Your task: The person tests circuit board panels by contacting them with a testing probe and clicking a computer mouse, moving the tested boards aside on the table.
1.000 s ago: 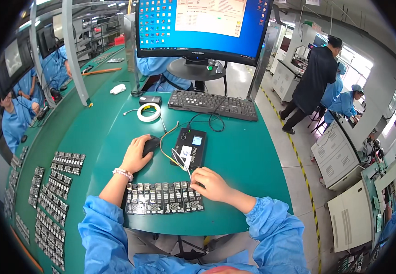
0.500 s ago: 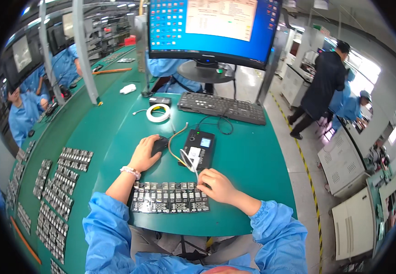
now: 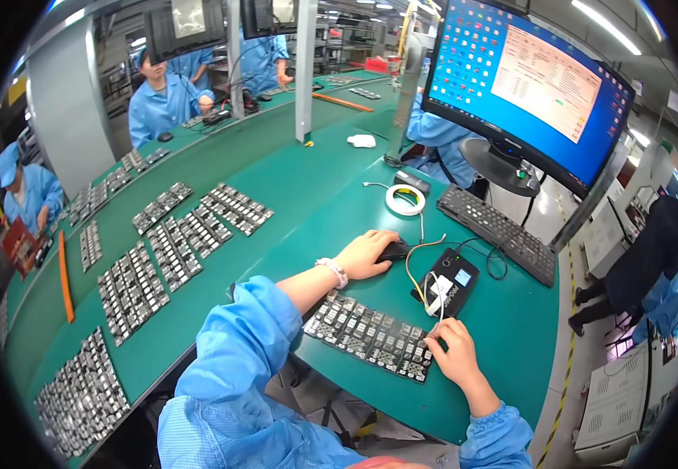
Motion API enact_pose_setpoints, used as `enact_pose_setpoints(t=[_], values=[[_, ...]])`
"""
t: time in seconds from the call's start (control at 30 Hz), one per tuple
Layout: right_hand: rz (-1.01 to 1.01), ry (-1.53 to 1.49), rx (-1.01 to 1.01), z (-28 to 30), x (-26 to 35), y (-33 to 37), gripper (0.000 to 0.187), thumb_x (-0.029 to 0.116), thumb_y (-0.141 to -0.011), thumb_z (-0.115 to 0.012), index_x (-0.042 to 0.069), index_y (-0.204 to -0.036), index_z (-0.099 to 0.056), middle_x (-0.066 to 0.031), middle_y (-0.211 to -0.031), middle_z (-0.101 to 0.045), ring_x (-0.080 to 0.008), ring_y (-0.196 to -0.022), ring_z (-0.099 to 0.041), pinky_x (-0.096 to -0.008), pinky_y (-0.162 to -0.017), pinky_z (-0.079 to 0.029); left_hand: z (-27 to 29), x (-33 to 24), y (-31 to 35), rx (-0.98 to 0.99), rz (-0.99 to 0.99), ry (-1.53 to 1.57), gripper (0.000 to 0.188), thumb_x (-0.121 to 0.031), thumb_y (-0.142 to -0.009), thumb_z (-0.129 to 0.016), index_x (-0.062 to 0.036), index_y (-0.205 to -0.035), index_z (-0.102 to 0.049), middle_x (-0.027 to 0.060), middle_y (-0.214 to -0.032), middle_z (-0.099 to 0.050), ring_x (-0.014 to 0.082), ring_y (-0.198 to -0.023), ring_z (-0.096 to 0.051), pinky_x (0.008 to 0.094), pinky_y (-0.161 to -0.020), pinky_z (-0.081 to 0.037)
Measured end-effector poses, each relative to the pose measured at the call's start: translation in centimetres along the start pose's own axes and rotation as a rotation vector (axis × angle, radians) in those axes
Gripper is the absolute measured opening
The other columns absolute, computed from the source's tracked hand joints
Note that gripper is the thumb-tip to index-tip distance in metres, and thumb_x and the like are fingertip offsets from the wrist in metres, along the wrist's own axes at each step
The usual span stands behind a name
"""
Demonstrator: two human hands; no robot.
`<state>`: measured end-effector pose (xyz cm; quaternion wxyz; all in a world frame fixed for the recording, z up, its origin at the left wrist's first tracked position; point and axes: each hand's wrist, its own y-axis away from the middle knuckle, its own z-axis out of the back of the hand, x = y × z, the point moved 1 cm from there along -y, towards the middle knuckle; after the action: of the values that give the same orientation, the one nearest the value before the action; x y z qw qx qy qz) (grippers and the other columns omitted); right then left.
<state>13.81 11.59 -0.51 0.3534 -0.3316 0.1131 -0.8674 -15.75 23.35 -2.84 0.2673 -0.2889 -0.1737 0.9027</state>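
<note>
My left hand (image 3: pixel 366 255), with a beaded bracelet at its wrist, is closed over a black computer mouse (image 3: pixel 393 250). My right hand (image 3: pixel 457 352) pinches the thin white cable (image 3: pixel 441 301) at the right end of a panel of small circuit boards (image 3: pixel 370 336). My fingers hide the cable's tip, so I cannot tell whether it is plugged in. From there the cable runs to a black box-shaped tester (image 3: pixel 450 283) with a small lit screen. A tan lead (image 3: pixel 411 262) curves along the tester's left side.
Beyond the tester lie a white ring-shaped roll (image 3: pixel 405 200) and a black keyboard (image 3: pixel 497 233). A lit monitor (image 3: pixel 526 86) stands behind them. More board panels (image 3: pixel 132 293) fill the bench at left, near an orange strip (image 3: pixel 65 277). Co-workers in blue (image 3: pixel 163 102) sit across the bench.
My view has swung left and tilted, so the bench things appear farther right and more board panels show at left. Both hands keep their places on the mouse and the cable.
</note>
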Motion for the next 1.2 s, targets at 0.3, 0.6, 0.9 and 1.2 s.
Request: enact_pose_setpoints(t=[0.3, 0.6, 0.9, 1.2], values=[[0.022, -0.004, 0.012, -0.3, -0.5, -0.4, 0.015, 0.004, -0.078, -0.073, 0.000, -0.077, -0.059, -0.0106, -0.086, -0.059, -0.0291, -0.086, -0.059, -0.0387, -0.076, -0.048, -0.5, 1.0, -0.2, -0.007, -0.020, -0.029, 0.058, -0.019, -0.081, -0.069, -0.0053, -0.132, -0.046, 0.0147, -0.138, -0.051, 0.0375, -0.122, -0.051, 0.0453, -0.104, -0.042], [0.010, -0.025, 0.003, -0.2, -0.2, -0.3, 0.015, 0.002, -0.078, -0.072, 0.000, -0.077, -0.058, -0.0105, -0.087, -0.058, -0.0293, -0.085, -0.059, -0.0390, -0.074, -0.047, -0.8, 1.0, -0.2, -0.073, -0.089, -0.045, 0.056, -0.021, -0.079, -0.070, -0.0078, -0.128, -0.047, 0.0127, -0.129, -0.056, 0.0359, -0.110, -0.057, 0.0452, -0.093, -0.049], [0.019, -0.001, -0.010, -0.2, -0.2, -0.2, 0.014, 0.000, -0.076, -0.073, 0.000, -0.077, -0.058, -0.0105, -0.089, -0.058, -0.0297, -0.085, -0.058, -0.0388, -0.074, -0.047, -0.7, 0.8, -0.1, -0.029, -0.028, -0.033, 0.057, -0.020, -0.080, -0.070, -0.0071, -0.131, -0.045, 0.0127, -0.135, -0.053, 0.0361, -0.114, -0.054, 0.0448, -0.099, -0.046], [-0.039, -0.030, 0.022, -0.7, -0.5, -0.1, 0.014, -0.001, -0.075, -0.071, 0.000, -0.078, -0.057, -0.0117, -0.088, -0.057, -0.0301, -0.087, -0.057, -0.0391, -0.077, -0.046, -0.8, 1.1, 0.1, -0.081, -0.051, -0.035, 0.056, -0.019, -0.077, -0.069, -0.0080, -0.128, -0.048, 0.0117, -0.128, -0.056, 0.0342, -0.106, -0.056, 0.0444, -0.093, -0.048]])
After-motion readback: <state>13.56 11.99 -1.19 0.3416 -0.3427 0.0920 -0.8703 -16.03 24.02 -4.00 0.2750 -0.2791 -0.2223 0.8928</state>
